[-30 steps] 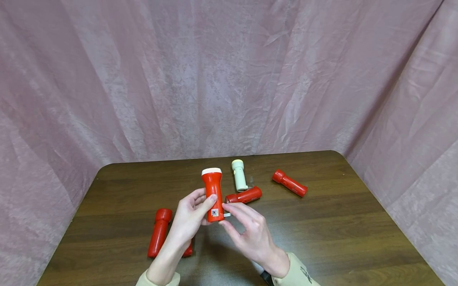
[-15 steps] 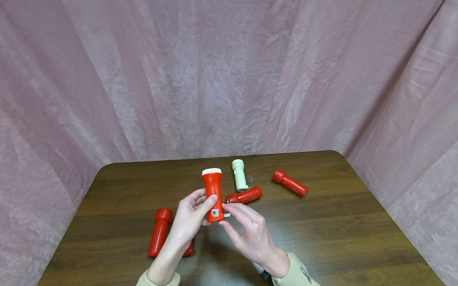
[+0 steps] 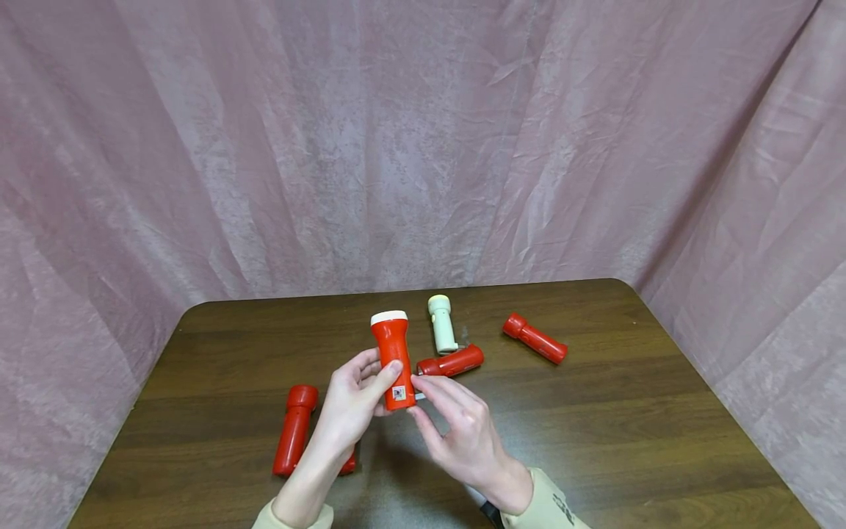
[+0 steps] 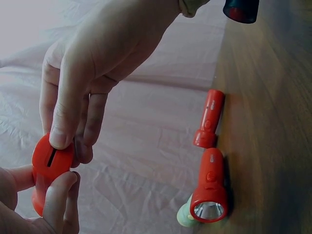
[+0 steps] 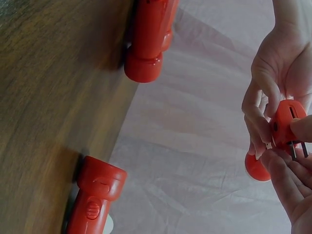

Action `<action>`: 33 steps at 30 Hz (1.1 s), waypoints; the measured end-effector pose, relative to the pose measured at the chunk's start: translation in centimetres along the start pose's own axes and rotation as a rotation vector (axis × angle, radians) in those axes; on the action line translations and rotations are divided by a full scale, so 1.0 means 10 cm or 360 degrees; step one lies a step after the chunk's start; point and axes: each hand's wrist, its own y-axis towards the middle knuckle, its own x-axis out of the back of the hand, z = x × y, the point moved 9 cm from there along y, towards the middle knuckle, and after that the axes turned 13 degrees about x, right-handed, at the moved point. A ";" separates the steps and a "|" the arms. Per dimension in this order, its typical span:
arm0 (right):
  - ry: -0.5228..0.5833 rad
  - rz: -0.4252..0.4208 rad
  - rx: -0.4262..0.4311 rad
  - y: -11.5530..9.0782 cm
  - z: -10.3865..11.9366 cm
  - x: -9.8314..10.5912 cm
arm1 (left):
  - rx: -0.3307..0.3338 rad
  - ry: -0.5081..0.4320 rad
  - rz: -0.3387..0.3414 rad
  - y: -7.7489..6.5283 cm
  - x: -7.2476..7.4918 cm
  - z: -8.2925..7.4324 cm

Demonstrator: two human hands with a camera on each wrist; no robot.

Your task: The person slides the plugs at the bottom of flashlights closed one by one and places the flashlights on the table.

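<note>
My left hand (image 3: 350,404) grips a red flashlight (image 3: 392,345) upright above the table, its white-rimmed head on top and a small sticker near the base. At the flashlight's lower right, my right hand (image 3: 465,433) pinches the base end between thumb and fingers. Metal plug prongs (image 5: 293,150) stick out sideways from the base, between the right thumb and fingers. A slot (image 4: 51,157) shows in the base end, with the right thumb pressed beside it. The flashlight's lens is out of sight.
On the brown table (image 3: 628,433) lie a pale green flashlight (image 3: 442,327), a red one (image 3: 459,360) close to it, and another red one (image 3: 535,339) farther right. Two more red flashlights lie at left, one (image 3: 294,433) in plain sight, one (image 3: 349,464) partly behind the left forearm.
The held flashlight has tipped slightly, its head moving a little left. Less of the prongs shows beside the base. Both hands have otherwise barely moved.
</note>
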 end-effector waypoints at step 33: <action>-0.0030 0.0041 -0.0019 0.00 0.00 -0.06 | -0.0029 0.0010 -0.0022 -0.02 0.05 0.01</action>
